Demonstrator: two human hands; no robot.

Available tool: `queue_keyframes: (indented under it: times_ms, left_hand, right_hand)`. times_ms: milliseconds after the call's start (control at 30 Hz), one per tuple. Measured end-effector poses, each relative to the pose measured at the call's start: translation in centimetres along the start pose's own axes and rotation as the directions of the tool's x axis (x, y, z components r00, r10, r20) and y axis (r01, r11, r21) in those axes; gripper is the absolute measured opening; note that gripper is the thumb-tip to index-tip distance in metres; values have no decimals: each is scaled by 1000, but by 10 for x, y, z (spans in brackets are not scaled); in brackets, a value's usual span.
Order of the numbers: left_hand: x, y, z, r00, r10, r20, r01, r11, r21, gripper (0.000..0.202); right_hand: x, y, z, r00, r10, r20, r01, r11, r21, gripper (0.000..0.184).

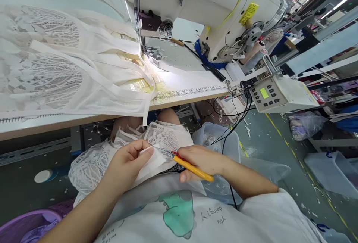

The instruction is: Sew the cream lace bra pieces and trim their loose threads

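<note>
My left hand (127,162) is closed in a pinch on the edge of a white lace garment piece (165,140) lying in my lap. My right hand (200,161) grips a yellow-handled thread snipper (192,170), whose metal tip touches the white fabric just right of my left thumb. More white lace (89,166) bunches under my left wrist. Both hands sit below the front edge of the sewing table (41,125).
A white Juki sewing machine (207,8) stands on the table, with a pile of white lace garments (56,71) to its left. A control box (275,93) hangs at the table's right end. Clear plastic bins (332,168) and a purple basket (25,226) sit on the floor.
</note>
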State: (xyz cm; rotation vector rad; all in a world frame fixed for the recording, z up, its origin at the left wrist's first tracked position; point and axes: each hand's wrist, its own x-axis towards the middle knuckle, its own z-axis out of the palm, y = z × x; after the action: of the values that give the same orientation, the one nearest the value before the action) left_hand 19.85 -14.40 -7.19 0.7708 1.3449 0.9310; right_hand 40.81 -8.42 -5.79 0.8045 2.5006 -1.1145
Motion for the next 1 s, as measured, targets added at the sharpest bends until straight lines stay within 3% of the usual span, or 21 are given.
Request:
queue_keyframes:
  times_ms: [267,500,600,733,833,933,1000]
  left_hand:
    - [1,-2,0,1000,3,-31,-2,1000,16,28]
    - [0,2,-2,1000,31,-1,-30,996,79,28]
    - [-1,2,-2,999,50,-5,-50,994,96,27]
    - [-4,4,-1,996,84,-23,-81,991,104,24]
    - [-6,3,-1,994,97,-50,-90,989,118,24]
    - [-4,-1,-2,991,133,-18,-127,972,198,26]
    - [-2,-7,-2,963,268,-15,-249,915,317,25]
  right_hand:
    - [2,-6,-2,998,54,8,-54,998,16,47]
    - [6,3,17,985,132,-115,-97,958,270,56]
    - [8,4,24,964,167,-206,-71,911,407,57]
    - [10,-6,27,873,253,-418,66,786,615,57]
    - [15,-18,27,865,224,-448,185,688,702,55]
    - [25,-28,27,854,228,-468,190,701,687,52]
    - [33,-32,26,832,242,-499,200,708,677,49]
